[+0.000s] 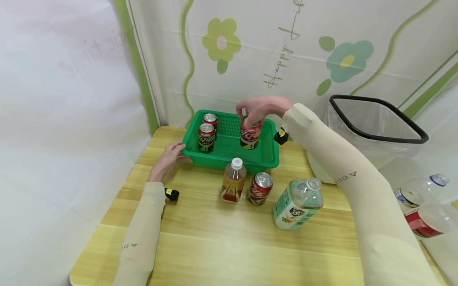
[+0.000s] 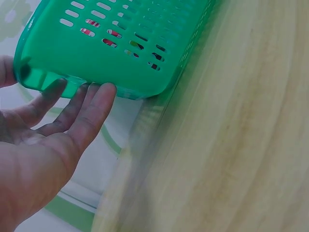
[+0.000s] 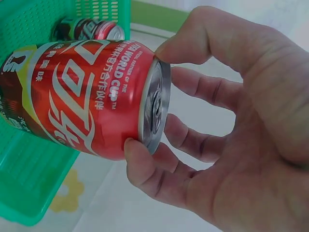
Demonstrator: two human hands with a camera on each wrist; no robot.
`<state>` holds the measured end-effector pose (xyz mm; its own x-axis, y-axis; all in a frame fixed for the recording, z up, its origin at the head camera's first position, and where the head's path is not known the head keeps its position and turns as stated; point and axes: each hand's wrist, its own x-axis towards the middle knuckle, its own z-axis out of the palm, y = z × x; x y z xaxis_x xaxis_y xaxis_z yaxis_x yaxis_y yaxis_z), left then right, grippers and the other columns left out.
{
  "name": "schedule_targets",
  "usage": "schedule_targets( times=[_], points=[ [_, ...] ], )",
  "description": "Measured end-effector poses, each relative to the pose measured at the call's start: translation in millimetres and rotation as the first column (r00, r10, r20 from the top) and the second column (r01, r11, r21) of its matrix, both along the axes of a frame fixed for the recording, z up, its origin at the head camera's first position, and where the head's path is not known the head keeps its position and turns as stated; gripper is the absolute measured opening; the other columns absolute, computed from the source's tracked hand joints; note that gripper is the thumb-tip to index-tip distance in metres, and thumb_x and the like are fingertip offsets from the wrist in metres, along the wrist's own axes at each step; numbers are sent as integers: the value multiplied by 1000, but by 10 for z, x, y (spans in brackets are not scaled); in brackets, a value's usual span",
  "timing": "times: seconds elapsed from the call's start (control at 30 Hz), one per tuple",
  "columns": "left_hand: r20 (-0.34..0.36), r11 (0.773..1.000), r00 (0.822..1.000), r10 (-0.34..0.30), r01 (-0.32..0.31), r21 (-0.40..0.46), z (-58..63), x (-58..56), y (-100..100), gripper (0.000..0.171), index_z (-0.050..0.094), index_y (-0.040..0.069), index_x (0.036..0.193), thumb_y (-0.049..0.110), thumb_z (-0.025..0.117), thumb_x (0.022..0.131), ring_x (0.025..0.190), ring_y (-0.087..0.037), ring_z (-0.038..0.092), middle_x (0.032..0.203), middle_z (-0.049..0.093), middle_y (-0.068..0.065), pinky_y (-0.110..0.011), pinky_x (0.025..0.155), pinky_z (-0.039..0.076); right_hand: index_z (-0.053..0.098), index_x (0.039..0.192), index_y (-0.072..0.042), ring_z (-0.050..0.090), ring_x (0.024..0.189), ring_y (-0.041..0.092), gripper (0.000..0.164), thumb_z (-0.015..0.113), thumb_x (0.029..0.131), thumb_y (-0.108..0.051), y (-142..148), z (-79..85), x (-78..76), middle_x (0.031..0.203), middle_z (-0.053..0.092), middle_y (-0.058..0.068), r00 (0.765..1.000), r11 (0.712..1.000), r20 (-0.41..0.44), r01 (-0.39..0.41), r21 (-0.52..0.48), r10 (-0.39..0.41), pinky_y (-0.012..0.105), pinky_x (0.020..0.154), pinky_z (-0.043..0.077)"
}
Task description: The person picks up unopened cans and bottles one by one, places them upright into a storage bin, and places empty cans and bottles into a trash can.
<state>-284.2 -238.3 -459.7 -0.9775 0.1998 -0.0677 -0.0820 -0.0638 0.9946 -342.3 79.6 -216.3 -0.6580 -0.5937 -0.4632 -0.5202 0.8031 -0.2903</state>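
My right hand [image 1: 259, 109] pinches a red and black cola can [image 3: 82, 96] around its top rim. That can hangs upright over the right part of a green plastic basket [image 1: 229, 153]. My left hand [image 1: 168, 159] holds the basket at its left end, and in the left wrist view its fingertips [image 2: 104, 94] lie against the outer wall below the rim. Inside the basket's left part stand two more cola cans, a front can [image 1: 206, 140] and a back can [image 1: 210, 119]. Both are upright and close together.
Before the basket stand a small amber drink bottle [image 1: 233, 184], another cola can [image 1: 260, 190] and a large green-labelled bottle [image 1: 297, 206]. A lined bin with a black rim [image 1: 379, 135] is at the right. Near it are clear bottles [image 1: 418, 192]. A printed curtain [image 1: 257, 51] hangs behind.
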Motion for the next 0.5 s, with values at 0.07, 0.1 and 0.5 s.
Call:
schedule_targets(
  times=[0.07, 0.1, 0.5],
  points=[
    [-5, 1000, 1000, 15, -15, -3, -13, -22, 4, 50, 35, -3, 147, 27, 40, 107, 103, -11, 58, 141, 37, -25, -59, 114, 37, 53, 110, -13, 44, 58, 17, 32, 58, 79, -7, -107, -5, 1, 72, 46, 2, 1000, 1000, -6, -8, 4, 8, 28, 52, 47],
    [-7, 1000, 1000, 20, -20, -7, -15, -29, 10, 50, 35, -3, 146, 27, 40, 107, 104, -11, 58, 141, 38, -24, -59, 113, 38, 53, 110, -13, 45, 60, 17, 31, 58, 80, -8, -158, -11, 1, 75, 47, 2, 1000, 1000, -10, -14, 7, 14, 29, 54, 49],
    [20, 1000, 1000, -9, 9, 8, 16, -31, 178, 46, 37, -4, 145, 22, 39, 107, 102, -10, 59, 139, 41, -22, -61, 115, 35, 55, 112, -13, 38, 57, 13, 28, 58, 84, -14, -530, -328, 10, 75, 44, 0, 992, 991, -2, -123, 56, 123, 31, 53, 47]
  ],
)
